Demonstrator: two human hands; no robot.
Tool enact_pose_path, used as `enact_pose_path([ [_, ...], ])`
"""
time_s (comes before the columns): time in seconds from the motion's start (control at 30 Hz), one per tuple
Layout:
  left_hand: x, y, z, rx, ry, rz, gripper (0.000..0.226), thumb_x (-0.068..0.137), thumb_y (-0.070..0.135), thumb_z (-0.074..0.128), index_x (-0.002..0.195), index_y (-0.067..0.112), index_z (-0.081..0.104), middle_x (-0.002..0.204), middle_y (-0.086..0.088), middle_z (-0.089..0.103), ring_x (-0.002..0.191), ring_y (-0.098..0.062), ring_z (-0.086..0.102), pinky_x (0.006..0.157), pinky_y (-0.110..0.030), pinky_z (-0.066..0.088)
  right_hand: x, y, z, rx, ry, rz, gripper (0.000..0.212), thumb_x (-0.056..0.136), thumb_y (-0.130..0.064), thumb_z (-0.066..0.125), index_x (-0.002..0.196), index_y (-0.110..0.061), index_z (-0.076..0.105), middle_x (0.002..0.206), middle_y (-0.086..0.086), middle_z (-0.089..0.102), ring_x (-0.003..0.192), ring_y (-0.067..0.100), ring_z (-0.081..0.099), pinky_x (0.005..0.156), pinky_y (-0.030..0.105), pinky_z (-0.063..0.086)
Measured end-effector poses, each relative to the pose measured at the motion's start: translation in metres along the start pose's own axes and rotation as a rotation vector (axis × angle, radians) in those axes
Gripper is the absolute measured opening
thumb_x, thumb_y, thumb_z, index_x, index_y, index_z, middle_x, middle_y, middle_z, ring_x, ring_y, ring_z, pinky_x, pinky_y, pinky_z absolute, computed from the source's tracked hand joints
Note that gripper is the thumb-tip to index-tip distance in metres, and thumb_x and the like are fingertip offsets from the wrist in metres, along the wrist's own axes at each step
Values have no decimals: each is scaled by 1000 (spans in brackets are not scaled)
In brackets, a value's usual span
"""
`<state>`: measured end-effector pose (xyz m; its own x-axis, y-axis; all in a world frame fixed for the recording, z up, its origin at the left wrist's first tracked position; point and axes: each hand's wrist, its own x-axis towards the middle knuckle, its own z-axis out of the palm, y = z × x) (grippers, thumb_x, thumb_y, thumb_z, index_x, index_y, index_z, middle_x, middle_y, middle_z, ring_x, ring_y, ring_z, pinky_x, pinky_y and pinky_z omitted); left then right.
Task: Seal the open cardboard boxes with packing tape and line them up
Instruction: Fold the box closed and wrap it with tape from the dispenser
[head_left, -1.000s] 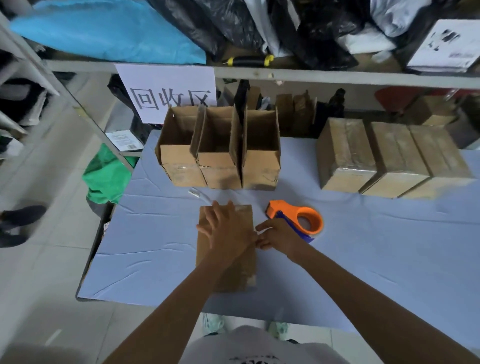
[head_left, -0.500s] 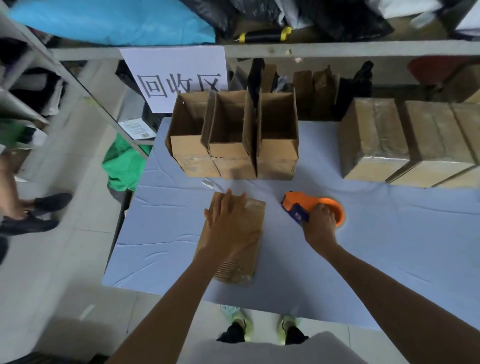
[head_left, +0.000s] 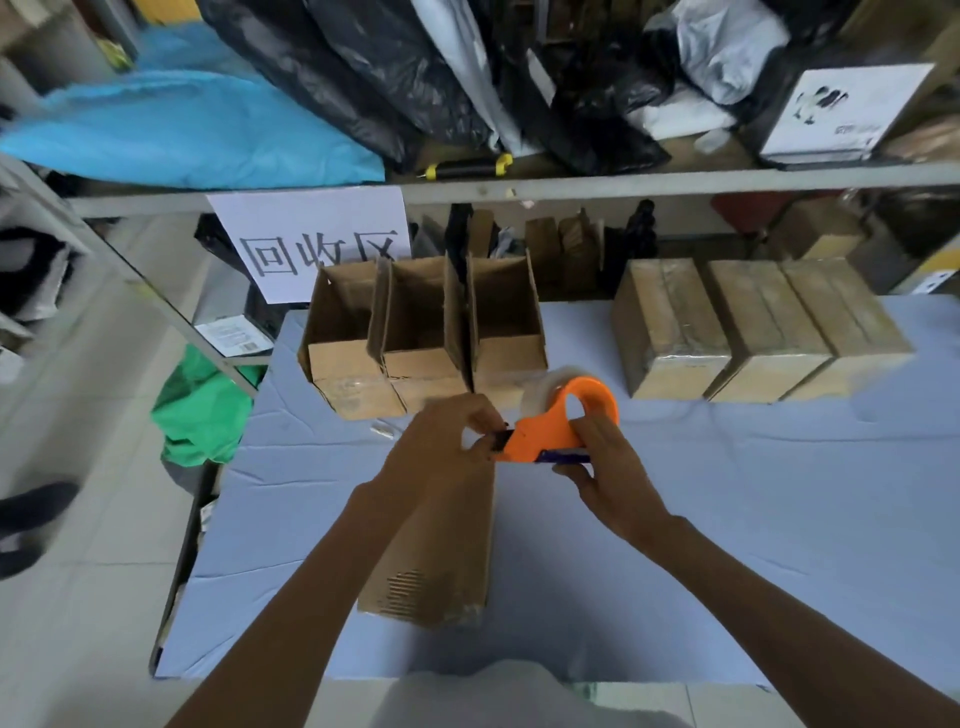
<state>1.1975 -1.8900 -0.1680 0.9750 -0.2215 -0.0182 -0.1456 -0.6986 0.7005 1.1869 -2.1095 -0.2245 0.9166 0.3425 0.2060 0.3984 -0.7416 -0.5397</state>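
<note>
- A closed cardboard box (head_left: 441, 551) lies on the blue-covered table (head_left: 779, 519), nearest the person, its far end under the hands.
- The left hand (head_left: 441, 447) hovers over that far end, fingers curled and pinching at the front tip of the orange tape dispenser (head_left: 561, 426); whether it has hold of the tape end itself cannot be told.
- The right hand (head_left: 608, 467) grasps the dispenser's handle from below and behind, fingers wrapped around it, holding it just above the box's far right corner.
- The clear tape roll (head_left: 540, 389) sits in the dispenser's loop, on its far side.
- Beyond the hands, three open boxes (head_left: 426, 332) stand touching in a row, flaps up.
- To their right, well apart, three sealed boxes (head_left: 753, 332) lie side by side, touching.
- Behind the open boxes hangs a white paper sign (head_left: 317, 234) with printed characters, fixed to a shelf (head_left: 675, 179) that carries black bags and a blue sheet.
</note>
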Motion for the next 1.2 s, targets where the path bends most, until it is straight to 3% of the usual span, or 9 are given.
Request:
enact_pose_path([
  [0.13, 6, -2, -1, -89, 22, 69, 23, 85, 10, 66, 101, 25, 60, 92, 8, 64, 83, -5, 61, 76, -11, 49, 6, -5, -15, -83, 19, -15, 39, 76, -16, 77, 108, -1, 59, 101, 13, 63, 88, 34, 60, 74, 43, 54],
  [0.2, 8, -2, 4, -108, 71, 46, 30, 83, 10, 70, 111, 16, 59, 98, 3, 62, 84, -8, 60, 80, -20, 52, 7, -8, -20, -124, 37, -58, 36, 69, -16, 82, 97, -3, 63, 93, 11, 66, 84, 34, 61, 76, 43, 52],
  [0.33, 11, 0, 10, -107, 177, -93, 43, 81, 10, 73, 121, 4, 59, 117, -4, 56, 83, -13, 58, 74, -9, 46, 10, -8, -25, -112, 80, -86, 38, 67, -14, 84, 96, -2, 63, 95, 14, 66, 88, 36, 62, 77, 41, 52],
  [0.53, 18, 3, 0, 126, 266, 12, 38, 75, 25, 79, 109, 10, 68, 125, -4, 56, 119, -19, 47, 99, -15, 23, 15, -12, -29, -101, 100, -124, 43, 65, -11, 85, 100, 0, 63, 100, 17, 66, 88, 36, 64, 77, 41, 53],
  [0.7, 20, 1, -3, -6, 62, 19, 15, 90, 16, 62, 95, 7, 74, 97, -7, 70, 90, -17, 63, 82, -11, 40, 13, -7, -28, -70, 47, -67, 45, 74, -12, 78, 113, 0, 58, 104, 16, 64, 91, 35, 63, 78, 38, 51],
  [0.8, 16, 2, 1, -25, 97, 48, 15, 91, 11, 60, 95, 3, 73, 94, -12, 70, 85, -18, 62, 79, -8, 41, 19, -2, -34, 104, -41, -48, 58, 82, -10, 71, 133, -9, 43, 115, 0, 59, 105, 16, 60, 84, 20, 50],
  [0.9, 11, -2, 6, -37, 93, 59, 16, 88, 1, 61, 99, -6, 69, 96, -21, 69, 88, -31, 65, 88, -29, 50, 27, 0, -45, 307, -231, 81, 55, 84, -10, 68, 125, -28, 37, 108, -13, 55, 103, 13, 60, 71, 7, 47],
  [1.03, 13, -15, 8, -129, 114, -35, 16, 86, -3, 62, 100, -10, 67, 95, -21, 69, 83, -28, 66, 75, -6, 46, 30, -2, -39, 260, -265, 124, 56, 77, -34, 75, 122, -22, 45, 115, -8, 60, 101, 12, 59, 76, 18, 52],
  [1.2, 22, -29, 14, -157, 105, -285, 12, 83, -2, 61, 86, -1, 72, 87, -19, 71, 76, -26, 65, 54, -8, 43, 42, -9, -34, 13, -234, 6, 84, 54, -70, 67, 120, -21, 52, 111, -10, 64, 90, 6, 59, 72, 12, 43],
])
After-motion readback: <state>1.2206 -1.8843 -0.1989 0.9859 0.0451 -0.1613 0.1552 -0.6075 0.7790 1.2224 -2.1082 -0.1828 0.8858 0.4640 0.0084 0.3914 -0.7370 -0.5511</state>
